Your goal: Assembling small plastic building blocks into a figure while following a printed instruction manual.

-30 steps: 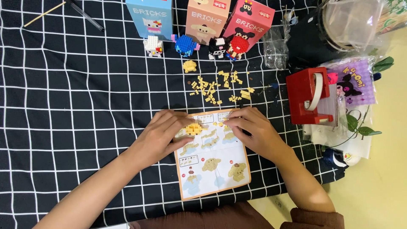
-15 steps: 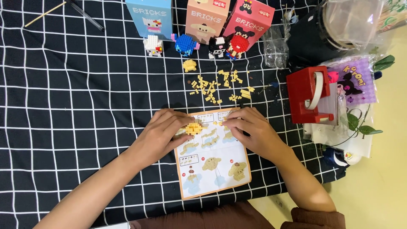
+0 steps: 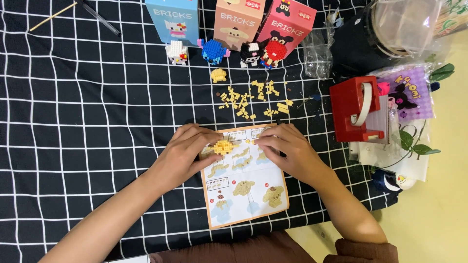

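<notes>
My left hand (image 3: 183, 155) holds a small yellow brick assembly (image 3: 223, 146) between thumb and fingers over the top of an instruction sheet (image 3: 246, 187). My right hand (image 3: 287, 150) rests on the sheet's upper right, its fingertips pinching at a tiny yellow piece (image 3: 249, 141) just right of the assembly. Several loose yellow bricks (image 3: 249, 99) lie scattered on the black checked cloth (image 3: 78, 122) beyond the sheet. A bigger yellow built part (image 3: 218, 75) sits farther back.
Three upright boxes, blue (image 3: 173, 19), tan (image 3: 239, 18) and pink (image 3: 286, 24), stand at the back with several small brick figures (image 3: 213, 50) in front. A red box with a handle (image 3: 355, 108), plastic bags (image 3: 319, 52), a purple packet (image 3: 407, 92) and a leafy sprig (image 3: 414, 146) crowd the right edge.
Both hands stay over the sheet's top; the right fingertips have shifted slightly toward the yellow assembly. Nothing else moved.
</notes>
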